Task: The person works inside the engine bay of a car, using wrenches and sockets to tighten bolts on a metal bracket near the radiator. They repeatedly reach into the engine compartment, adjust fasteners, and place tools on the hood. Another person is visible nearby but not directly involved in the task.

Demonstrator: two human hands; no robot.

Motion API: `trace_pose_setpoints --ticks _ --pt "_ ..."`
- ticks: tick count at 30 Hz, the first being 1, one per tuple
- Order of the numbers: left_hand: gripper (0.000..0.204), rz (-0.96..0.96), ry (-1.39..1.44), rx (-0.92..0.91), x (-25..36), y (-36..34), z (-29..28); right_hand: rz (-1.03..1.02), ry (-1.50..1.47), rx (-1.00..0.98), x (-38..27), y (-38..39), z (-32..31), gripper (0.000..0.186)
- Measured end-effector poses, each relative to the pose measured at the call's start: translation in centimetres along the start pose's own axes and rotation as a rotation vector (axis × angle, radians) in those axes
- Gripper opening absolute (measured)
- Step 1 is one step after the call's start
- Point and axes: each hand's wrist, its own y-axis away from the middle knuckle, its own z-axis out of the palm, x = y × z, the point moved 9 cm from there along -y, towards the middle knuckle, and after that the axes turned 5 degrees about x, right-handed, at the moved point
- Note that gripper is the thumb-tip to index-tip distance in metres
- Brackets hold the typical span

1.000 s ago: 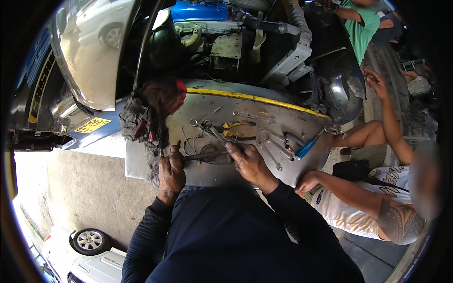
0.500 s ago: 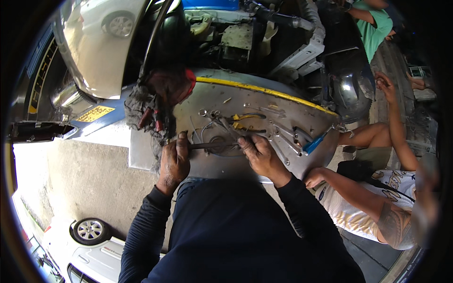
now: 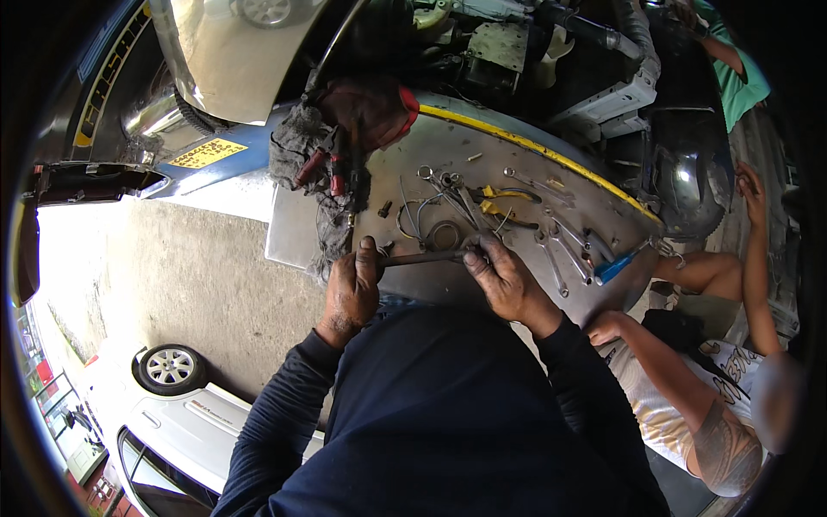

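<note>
A slim, dark, rod-like metal piece [image 3: 422, 258] is already up over the dull grey metal panel [image 3: 448, 142], gripped by the curled left hand [image 3: 351, 291] and pinched by the right hand [image 3: 510, 283], while silvery steel wrenches [image 3: 552, 264] lie unheld.

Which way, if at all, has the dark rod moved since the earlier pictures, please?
Yes, slightly: the dark rod now sits farther from the yellow strip, nearer the person's body.
</note>
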Motion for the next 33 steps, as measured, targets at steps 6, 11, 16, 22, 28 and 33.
trace_pose_setpoints --ticks 6,11,16,22,28,33 --pt "0.028 0.760 -0.406 0.305 5.0 -2.9 -2.1 0.339 -0.352 -0.019 1.7 -5.7 0.7 0.057" --pt "0.041 0.471 -0.561 0.399 5.9 -12.1 -4.9 0.282 -0.510 0.153 1.9 -7.2 -2.8 0.018" --pt "0.047 0.378 -0.694 0.422 6.5 -16.1 -4.2 0.403 -0.832 0.084 3.4 -4.0 -2.8 0.020" --pt "0.042 0.492 -0.847 0.343 4.5 -15.4 -3.1 0.475 -0.853 0.101 4.4 -0.4 -2.0 0.020" --pt "0.043 0.761 -1.002 0.249 6.3 -12.9 -1.2 0.541 -0.784 0.007 4.2 -0.7 0.7 0.021" --pt "0.043 0.323 -0.572 0.246 5.9 -11.6 -2.7 0.509 -0.809 0.043 3.7 -1.7 1.1 0.022"
